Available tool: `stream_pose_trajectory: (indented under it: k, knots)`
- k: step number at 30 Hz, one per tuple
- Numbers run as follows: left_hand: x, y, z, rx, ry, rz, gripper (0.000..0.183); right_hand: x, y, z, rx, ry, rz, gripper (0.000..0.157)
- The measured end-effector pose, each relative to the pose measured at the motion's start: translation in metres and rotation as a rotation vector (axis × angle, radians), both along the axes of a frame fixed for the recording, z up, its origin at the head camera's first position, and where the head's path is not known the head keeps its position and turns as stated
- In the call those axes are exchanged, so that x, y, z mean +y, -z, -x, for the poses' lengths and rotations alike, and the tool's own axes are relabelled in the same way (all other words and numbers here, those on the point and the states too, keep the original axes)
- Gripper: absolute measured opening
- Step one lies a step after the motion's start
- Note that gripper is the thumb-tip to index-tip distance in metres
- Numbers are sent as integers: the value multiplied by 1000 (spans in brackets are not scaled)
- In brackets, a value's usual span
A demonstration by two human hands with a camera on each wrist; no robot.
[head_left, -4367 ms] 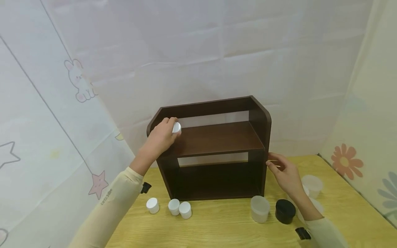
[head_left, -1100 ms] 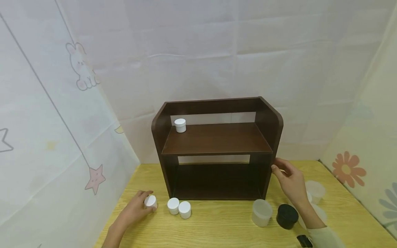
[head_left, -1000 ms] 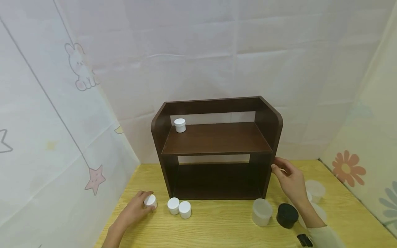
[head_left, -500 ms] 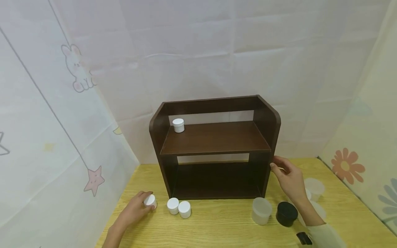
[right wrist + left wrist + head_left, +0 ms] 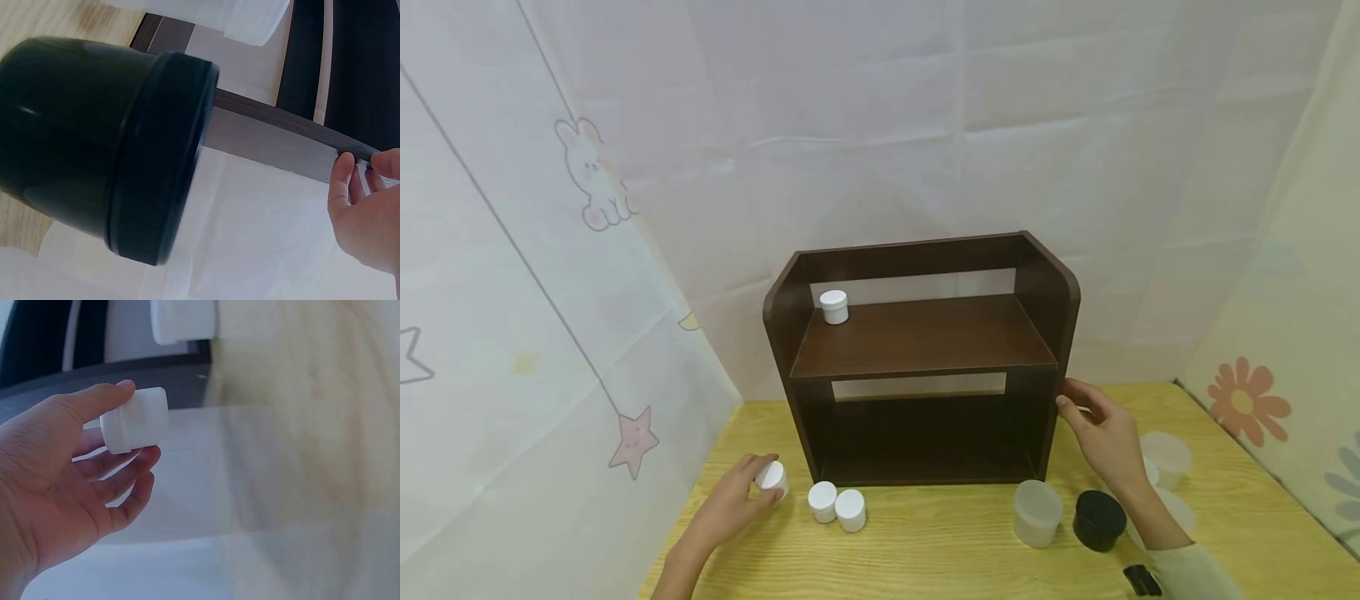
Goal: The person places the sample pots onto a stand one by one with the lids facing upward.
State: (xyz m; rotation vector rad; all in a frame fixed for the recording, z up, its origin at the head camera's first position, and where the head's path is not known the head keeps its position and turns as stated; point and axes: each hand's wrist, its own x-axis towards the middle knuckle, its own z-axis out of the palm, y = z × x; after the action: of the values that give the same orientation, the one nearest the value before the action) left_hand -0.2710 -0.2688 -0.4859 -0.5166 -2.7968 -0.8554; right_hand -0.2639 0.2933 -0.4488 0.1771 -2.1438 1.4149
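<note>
Between thumb and fingers, my left hand (image 5: 730, 504) pinches a small white lidded jar (image 5: 139, 420), just above the table at the shelf's front left. Two more white jars, one of them the nearer jar (image 5: 851, 510), stand side by side to its right. Another white jar (image 5: 834, 307) sits at the left of the upper board of a dark brown two-tier shelf (image 5: 925, 335). My right hand (image 5: 1103, 429) touches the shelf's right side panel, its thumb at the front edge; the right wrist view shows its fingertips (image 5: 344, 164) against that panel.
A translucent tub (image 5: 1037, 515) and a black lidded tub (image 5: 1099, 521) stand at the shelf's front right. More translucent tubs (image 5: 1167, 458) lie behind my right forearm, partly hidden. Fabric walls close off the back and both sides of the wooden table (image 5: 925, 558).
My left hand has set one white jar on the upper board, come down to the table and taken another, now slightly raised. The right hand stays at the side panel.
</note>
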Motion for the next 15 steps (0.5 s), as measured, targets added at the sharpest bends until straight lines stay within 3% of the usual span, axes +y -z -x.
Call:
stream_pose_trajectory:
  k: [7,15]
  knots:
    - [24,-33,-11,106,41,21,55,2,3,3,35,-10,32,42]
    - [52,-81,-28,216,100,-1,57,1,4,6,46,-12,49,40]
